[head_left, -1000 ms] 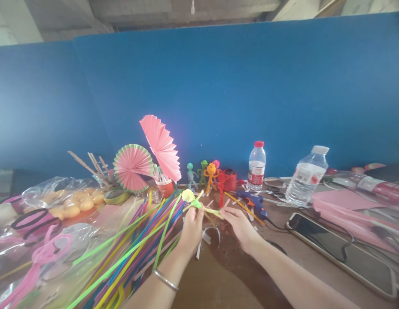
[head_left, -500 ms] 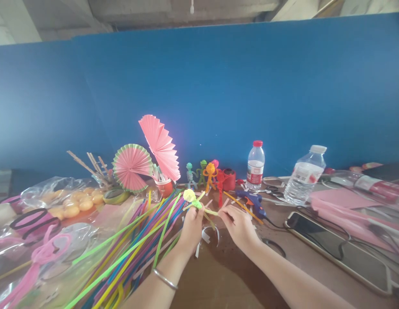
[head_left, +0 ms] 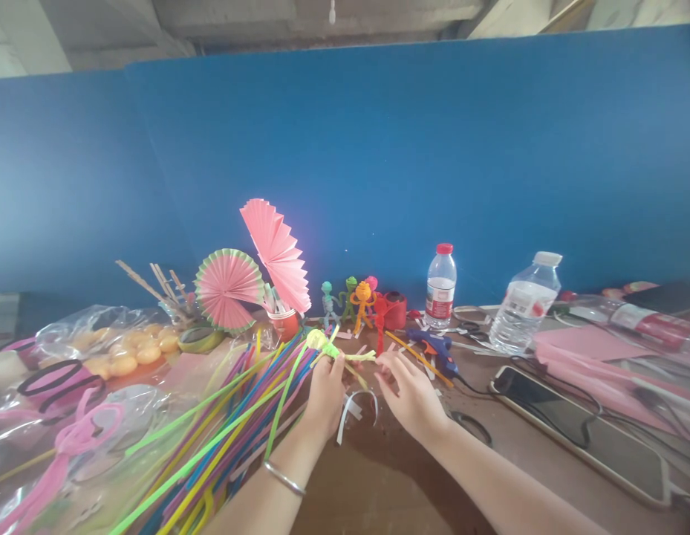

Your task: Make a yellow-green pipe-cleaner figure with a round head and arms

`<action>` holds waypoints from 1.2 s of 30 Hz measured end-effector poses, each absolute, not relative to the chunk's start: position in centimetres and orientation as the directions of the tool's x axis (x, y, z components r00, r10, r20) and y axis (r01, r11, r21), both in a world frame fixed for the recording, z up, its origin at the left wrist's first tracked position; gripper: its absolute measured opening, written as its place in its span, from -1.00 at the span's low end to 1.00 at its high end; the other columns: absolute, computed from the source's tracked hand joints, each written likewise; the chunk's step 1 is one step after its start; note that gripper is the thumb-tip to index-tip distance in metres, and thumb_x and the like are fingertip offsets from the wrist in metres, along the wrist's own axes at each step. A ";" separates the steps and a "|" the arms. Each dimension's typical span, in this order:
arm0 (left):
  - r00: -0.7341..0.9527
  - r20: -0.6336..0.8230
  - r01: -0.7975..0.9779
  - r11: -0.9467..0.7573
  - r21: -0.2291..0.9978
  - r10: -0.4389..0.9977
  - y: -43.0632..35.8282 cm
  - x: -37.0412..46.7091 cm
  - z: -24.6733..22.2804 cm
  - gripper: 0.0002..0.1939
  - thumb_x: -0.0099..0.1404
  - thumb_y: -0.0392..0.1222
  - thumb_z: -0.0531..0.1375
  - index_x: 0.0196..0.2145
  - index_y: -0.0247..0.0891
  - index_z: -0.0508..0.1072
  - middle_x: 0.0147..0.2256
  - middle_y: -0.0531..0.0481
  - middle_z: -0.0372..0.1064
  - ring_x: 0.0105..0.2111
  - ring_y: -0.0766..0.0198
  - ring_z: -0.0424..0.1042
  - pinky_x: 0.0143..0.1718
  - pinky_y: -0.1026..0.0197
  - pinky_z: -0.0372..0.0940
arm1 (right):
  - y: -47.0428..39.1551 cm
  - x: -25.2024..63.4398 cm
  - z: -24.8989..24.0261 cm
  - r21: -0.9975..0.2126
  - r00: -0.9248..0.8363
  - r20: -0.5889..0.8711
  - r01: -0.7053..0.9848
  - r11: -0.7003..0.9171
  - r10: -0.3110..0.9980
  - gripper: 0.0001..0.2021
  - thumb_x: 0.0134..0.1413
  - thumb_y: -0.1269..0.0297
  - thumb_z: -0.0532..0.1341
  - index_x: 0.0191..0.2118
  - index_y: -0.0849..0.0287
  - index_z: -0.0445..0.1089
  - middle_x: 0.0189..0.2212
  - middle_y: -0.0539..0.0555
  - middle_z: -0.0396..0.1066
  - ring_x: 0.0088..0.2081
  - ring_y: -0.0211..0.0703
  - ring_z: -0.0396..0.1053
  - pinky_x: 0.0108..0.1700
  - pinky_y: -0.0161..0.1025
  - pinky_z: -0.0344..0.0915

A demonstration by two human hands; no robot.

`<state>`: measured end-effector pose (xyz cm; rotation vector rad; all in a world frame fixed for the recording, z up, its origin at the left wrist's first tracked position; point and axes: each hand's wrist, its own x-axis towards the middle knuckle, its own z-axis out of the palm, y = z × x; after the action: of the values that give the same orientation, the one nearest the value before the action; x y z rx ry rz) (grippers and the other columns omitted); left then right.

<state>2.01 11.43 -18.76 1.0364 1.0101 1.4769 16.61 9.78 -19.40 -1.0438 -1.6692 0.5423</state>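
Observation:
A small doll of pipe cleaners (head_left: 329, 349), with a pale yellow head and a green and yellow body, is pinched in my left hand (head_left: 324, 388). It lies tilted, its head to the left and its yellow limbs stretching right. Just beyond the limb ends is my right hand (head_left: 410, 394), fingers loosely curled and apart, with nothing visible between them. Behind my hands stand several finished dolls, among them an orange doll (head_left: 363, 303) and a red doll (head_left: 381, 316). Long coloured pipe cleaners (head_left: 227, 438) lie in a bundle beside my left forearm.
A blue glue gun (head_left: 437, 349), a red-capped bottle (head_left: 440, 290), a white-capped bottle (head_left: 526, 305) and a phone (head_left: 584, 438) lie or stand at right. Paper fans (head_left: 227, 291), a red cup (head_left: 283, 325) and bagged yellow balls (head_left: 127, 353) are at left. A blue panel (head_left: 378, 163) rises behind.
My right fingers have let go of the doll's limb and opened slightly. My left hand has shifted a little left with the doll, and its head has tipped further left.

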 end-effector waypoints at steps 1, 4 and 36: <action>-0.077 0.092 -0.288 -0.110 0.951 0.993 11.4 2.1 -18.8 -0.72 0.11 0.01 0.16 -0.46 -0.30 0.33 -0.56 0.03 0.35 -0.54 0.28 0.37 -0.46 0.23 0.25 | 9.7 16.7 -19.4 -0.740 -0.091 0.559 0.394 0.545 0.824 -0.84 0.04 0.33 0.12 -0.22 0.07 0.37 -0.25 0.09 0.37 -0.20 -0.07 0.32 -0.08 -0.14 0.20; 0.001 0.079 -0.340 -0.073 0.938 0.997 11.5 2.1 -18.9 -0.76 0.14 -0.02 0.14 -0.44 -0.28 0.29 -0.54 0.04 0.35 -0.51 0.28 0.38 -0.45 0.23 0.26 | 9.9 16.8 -19.3 -0.668 -0.103 0.617 0.456 0.588 0.780 -0.82 0.09 0.34 0.09 -0.20 0.08 0.37 -0.23 0.12 0.38 -0.16 -0.04 0.31 -0.06 -0.11 0.20; -0.065 0.103 -0.309 -0.118 0.944 0.993 12.0 1.5 -19.2 -0.74 0.09 -0.02 0.17 -0.49 -0.29 0.32 -0.53 0.03 0.37 -0.49 0.30 0.36 -0.43 0.25 0.25 | 10.6 17.6 -19.0 -0.645 -0.133 0.639 0.444 0.622 0.758 -0.75 0.07 0.39 0.07 -0.15 0.07 0.38 -0.21 0.12 0.39 -0.12 -0.06 0.31 -0.02 -0.08 0.22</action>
<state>1.47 11.98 -19.17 1.0254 0.9483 1.4596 17.58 10.59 -19.02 -0.9784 -1.7700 0.3635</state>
